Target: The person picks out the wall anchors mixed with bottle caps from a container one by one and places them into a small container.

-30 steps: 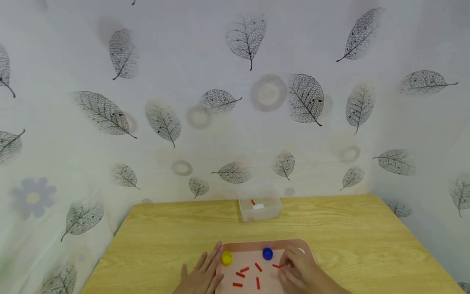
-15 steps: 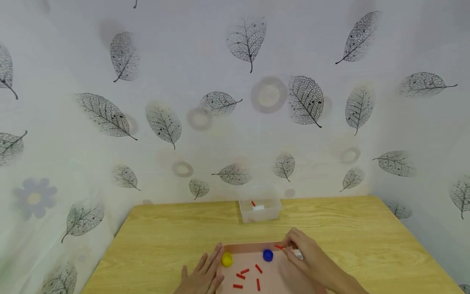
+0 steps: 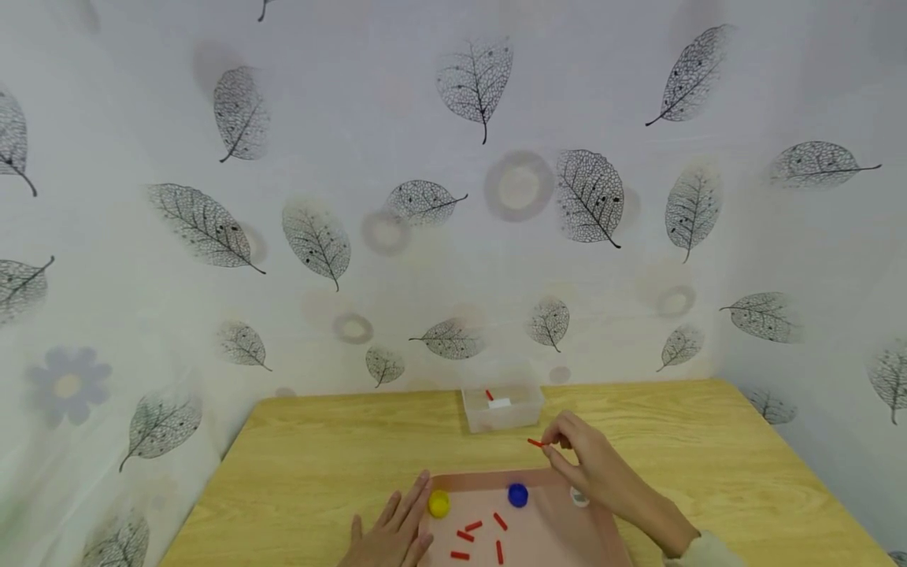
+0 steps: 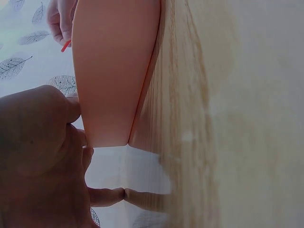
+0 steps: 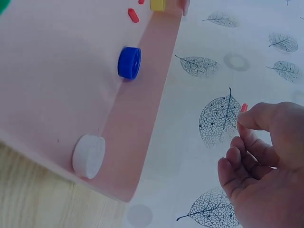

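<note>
My right hand pinches a small red stick between thumb and fingertips, above the table beyond the far wall of a pink tray. Its remaining fingers curl loosely in the right wrist view. With straight, spread fingers, my left hand rests against the tray's left rim; the left wrist view shows it touching the tray's outer wall. Several red sticks lie scattered on the tray floor. Along its far side stand a yellow cap, a blue cap and a white cap.
Behind the tray, near the patterned wall cloth, stands a translucent plastic box. One red stick and a white piece show inside it. A green thing is cut off at the right wrist view's corner.
My right hand has lifted the red stick from the tray's right part and carried it forward over the far rim, towards the translucent box. My left hand has stayed at the left rim.
</note>
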